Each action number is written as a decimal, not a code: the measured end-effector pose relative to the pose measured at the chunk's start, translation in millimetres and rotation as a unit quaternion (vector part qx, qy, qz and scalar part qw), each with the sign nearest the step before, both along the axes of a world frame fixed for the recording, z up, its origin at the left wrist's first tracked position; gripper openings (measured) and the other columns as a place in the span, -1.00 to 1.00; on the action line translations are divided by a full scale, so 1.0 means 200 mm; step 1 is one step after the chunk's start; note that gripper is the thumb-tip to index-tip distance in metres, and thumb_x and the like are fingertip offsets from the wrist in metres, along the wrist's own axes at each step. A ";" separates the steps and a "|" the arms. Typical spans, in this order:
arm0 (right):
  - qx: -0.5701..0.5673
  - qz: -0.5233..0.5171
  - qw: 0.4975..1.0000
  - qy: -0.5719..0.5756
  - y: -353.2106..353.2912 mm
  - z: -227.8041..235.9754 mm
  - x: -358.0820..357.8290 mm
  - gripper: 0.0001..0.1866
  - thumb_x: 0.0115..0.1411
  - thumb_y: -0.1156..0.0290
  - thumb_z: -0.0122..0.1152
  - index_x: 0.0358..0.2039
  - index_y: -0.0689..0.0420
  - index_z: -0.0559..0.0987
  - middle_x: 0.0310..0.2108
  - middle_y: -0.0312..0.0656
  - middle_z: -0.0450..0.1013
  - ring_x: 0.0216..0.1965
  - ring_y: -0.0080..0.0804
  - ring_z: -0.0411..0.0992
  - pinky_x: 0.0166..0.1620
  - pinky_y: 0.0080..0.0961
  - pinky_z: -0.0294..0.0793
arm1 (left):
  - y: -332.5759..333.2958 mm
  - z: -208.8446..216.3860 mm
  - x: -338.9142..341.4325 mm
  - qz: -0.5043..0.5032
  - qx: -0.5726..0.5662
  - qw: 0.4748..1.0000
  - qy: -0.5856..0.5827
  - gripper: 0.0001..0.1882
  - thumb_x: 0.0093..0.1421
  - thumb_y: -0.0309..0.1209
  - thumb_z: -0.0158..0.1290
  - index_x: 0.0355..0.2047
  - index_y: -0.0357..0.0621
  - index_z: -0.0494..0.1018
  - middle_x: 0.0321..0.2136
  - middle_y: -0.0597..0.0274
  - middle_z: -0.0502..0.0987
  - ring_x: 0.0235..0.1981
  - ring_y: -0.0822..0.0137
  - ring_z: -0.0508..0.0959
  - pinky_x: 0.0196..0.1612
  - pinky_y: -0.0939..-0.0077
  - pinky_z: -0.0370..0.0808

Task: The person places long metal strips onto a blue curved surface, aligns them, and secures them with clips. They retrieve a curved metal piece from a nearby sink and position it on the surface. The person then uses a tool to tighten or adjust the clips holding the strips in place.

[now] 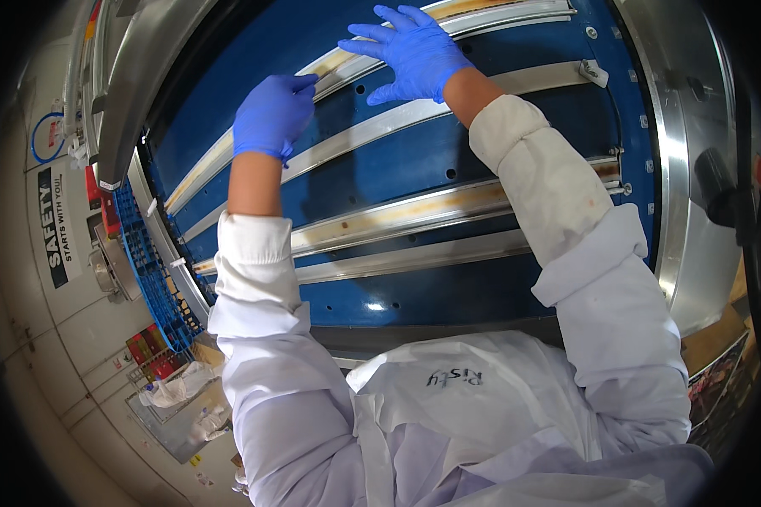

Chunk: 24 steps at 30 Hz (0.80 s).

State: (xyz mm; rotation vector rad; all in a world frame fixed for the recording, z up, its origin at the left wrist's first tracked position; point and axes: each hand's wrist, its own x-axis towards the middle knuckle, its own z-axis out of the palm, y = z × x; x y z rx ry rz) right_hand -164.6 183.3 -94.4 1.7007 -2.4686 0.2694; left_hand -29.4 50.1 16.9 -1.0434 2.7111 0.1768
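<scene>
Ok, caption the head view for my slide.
Blue-gloved left hand and spread right hand over a blue panel with stained silvery rails.

"Where does the head view sit?"

"On the wearer's head, left of a side-by-side pair, facing down past the white apron (457,406) to the left hand (275,118) and right hand (416,57) near the top."

"How near?"

"Close; the sleeves (262,338) loom large, and the fisheye bends the blue panel's (457,296) edges."

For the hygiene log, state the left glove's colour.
The left glove is plain violet-blue (head view).
</scene>
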 end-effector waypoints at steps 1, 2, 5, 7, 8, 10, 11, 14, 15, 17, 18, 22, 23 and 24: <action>0.002 0.002 1.000 -0.007 0.01 0.01 0.01 -0.13 0.05 -0.41 0.05 0.35 -0.47 0.11 0.39 -0.47 0.03 0.40 -0.26 -0.06 0.42 -0.19 -0.15 | -0.01 0.01 0.00 -0.012 0.003 1.000 -0.005 -0.72 0.22 -0.18 0.03 -0.10 0.22 0.61 -0.27 0.05 0.63 -0.25 0.07 0.62 -0.11 0.35 0.51; 0.004 0.004 1.000 -0.015 0.01 0.02 0.01 -0.13 0.04 -0.41 0.05 0.35 -0.46 0.11 0.39 -0.47 0.03 0.41 -0.27 -0.06 0.42 -0.19 -0.16 | -0.01 -0.01 -0.01 -0.005 -0.010 1.000 -0.001 -0.72 0.22 -0.19 0.04 -0.10 0.22 0.61 -0.27 0.05 0.63 -0.25 0.07 0.62 -0.12 0.35 0.51; 0.015 0.013 1.000 -0.013 0.01 0.03 0.02 -0.12 0.04 -0.42 0.05 0.35 -0.46 0.10 0.39 -0.46 0.03 0.41 -0.26 -0.07 0.42 -0.20 -0.16 | -0.01 -0.08 0.00 0.045 -0.001 0.999 -0.009 -0.72 0.23 -0.19 0.02 -0.10 0.22 0.61 -0.27 0.08 0.63 -0.25 0.11 0.62 -0.11 0.35 0.50; 0.013 0.006 1.000 -0.003 0.01 0.01 0.00 -0.11 0.04 -0.43 0.04 0.35 -0.46 0.10 0.39 -0.46 0.02 0.41 -0.26 -0.07 0.42 -0.20 -0.16 | -0.01 -0.07 -0.02 0.052 0.027 0.998 0.003 -0.71 0.23 -0.19 0.04 -0.09 0.17 0.61 -0.27 0.06 0.63 -0.25 0.13 0.62 -0.11 0.37 0.49; 0.012 0.002 1.000 0.002 0.01 0.00 0.00 -0.11 0.04 -0.43 0.04 0.35 -0.45 0.10 0.39 -0.45 0.02 0.41 -0.25 -0.07 0.42 -0.21 -0.16 | -0.02 -0.08 -0.03 0.055 0.042 0.998 0.009 -0.71 0.23 -0.18 0.05 -0.08 0.14 0.60 -0.26 0.05 0.64 -0.25 0.15 0.62 -0.10 0.38 0.49; 0.008 0.007 1.000 0.006 0.01 0.01 0.00 -0.12 0.04 -0.43 0.03 0.35 -0.46 0.10 0.39 -0.46 0.02 0.41 -0.25 -0.07 0.42 -0.20 -0.16 | -0.14 -0.09 0.04 0.042 0.115 0.992 0.042 -0.66 0.23 -0.14 0.08 -0.04 0.08 0.58 -0.28 0.05 0.64 -0.29 0.26 0.58 -0.09 0.42 0.46; 0.005 0.009 1.000 0.008 0.00 0.02 0.00 -0.12 0.04 -0.43 0.03 0.35 -0.46 0.10 0.39 -0.46 0.02 0.41 -0.25 -0.07 0.42 -0.20 -0.15 | -0.21 -0.10 0.09 0.033 0.151 0.986 0.058 -0.63 0.23 -0.12 0.10 -0.02 0.04 0.57 -0.29 0.05 0.64 -0.31 0.31 0.56 -0.09 0.44 0.44; -0.024 0.010 1.000 0.015 0.00 -0.02 0.00 -0.13 0.03 -0.38 0.10 0.34 -0.49 0.11 0.37 -0.45 0.07 0.39 -0.21 0.00 0.41 -0.17 -0.10 | -0.24 -0.09 0.13 0.072 0.155 0.983 0.072 -0.64 0.21 -0.16 0.13 -0.06 -0.07 0.58 -0.25 -0.06 0.63 -0.25 0.21 0.61 -0.10 0.45 0.44; -0.025 0.021 0.999 0.006 0.00 0.00 0.01 -0.12 0.03 -0.37 0.11 0.35 -0.46 0.11 0.37 -0.44 0.07 0.39 -0.21 -0.02 0.41 -0.15 -0.11 | -0.23 -0.09 0.15 0.062 0.108 0.991 0.056 -0.66 0.21 -0.16 0.12 -0.08 0.00 0.60 -0.27 -0.05 0.63 -0.24 0.13 0.61 -0.08 0.39 0.45; -0.020 0.013 1.000 -0.005 0.01 -0.01 -0.01 -0.12 0.02 -0.36 0.14 0.34 -0.46 0.12 0.37 -0.44 0.08 0.39 -0.21 -0.03 0.41 -0.14 -0.11 | -0.12 -0.06 0.11 0.061 0.051 0.995 0.056 -0.68 0.20 -0.16 0.11 -0.09 0.06 0.60 -0.27 -0.04 0.62 -0.22 0.08 0.60 -0.07 0.36 0.46; -0.022 0.014 1.000 -0.014 0.00 -0.02 0.00 -0.12 0.02 -0.35 0.15 0.34 -0.46 0.13 0.37 -0.44 0.08 0.40 -0.21 -0.03 0.41 -0.14 -0.11 | -0.08 -0.05 0.11 0.066 0.018 0.996 0.055 -0.69 0.20 -0.16 0.11 -0.09 0.09 0.61 -0.27 -0.03 0.62 -0.22 0.05 0.60 -0.07 0.34 0.46; -0.038 0.017 0.999 -0.020 0.01 -0.02 0.00 -0.12 0.01 -0.33 0.19 0.33 -0.45 0.15 0.37 -0.44 0.09 0.39 -0.20 -0.03 0.41 -0.12 -0.10 | 0.01 -0.02 0.05 0.039 0.009 0.998 0.050 -0.71 0.21 -0.16 0.08 -0.09 0.17 0.61 -0.26 -0.04 0.60 -0.23 0.06 0.60 -0.11 0.32 0.47; -0.037 0.018 0.999 -0.025 0.00 -0.02 0.00 -0.12 0.01 -0.32 0.19 0.33 -0.45 0.16 0.37 -0.44 0.09 0.39 -0.20 -0.03 0.41 -0.12 -0.10 | 0.01 -0.04 0.04 0.035 0.010 0.998 0.052 -0.71 0.21 -0.15 0.08 -0.09 0.18 0.61 -0.27 -0.04 0.60 -0.24 0.07 0.61 -0.12 0.32 0.47; -0.037 0.020 0.999 -0.029 0.00 -0.02 0.01 -0.12 0.01 -0.32 0.20 0.33 -0.45 0.16 0.37 -0.44 0.09 0.39 -0.20 -0.03 0.41 -0.12 -0.10 | 0.02 -0.05 0.04 0.032 0.010 0.998 0.054 -0.71 0.21 -0.15 0.07 -0.09 0.19 0.61 -0.28 -0.05 0.61 -0.25 0.07 0.61 -0.13 0.32 0.48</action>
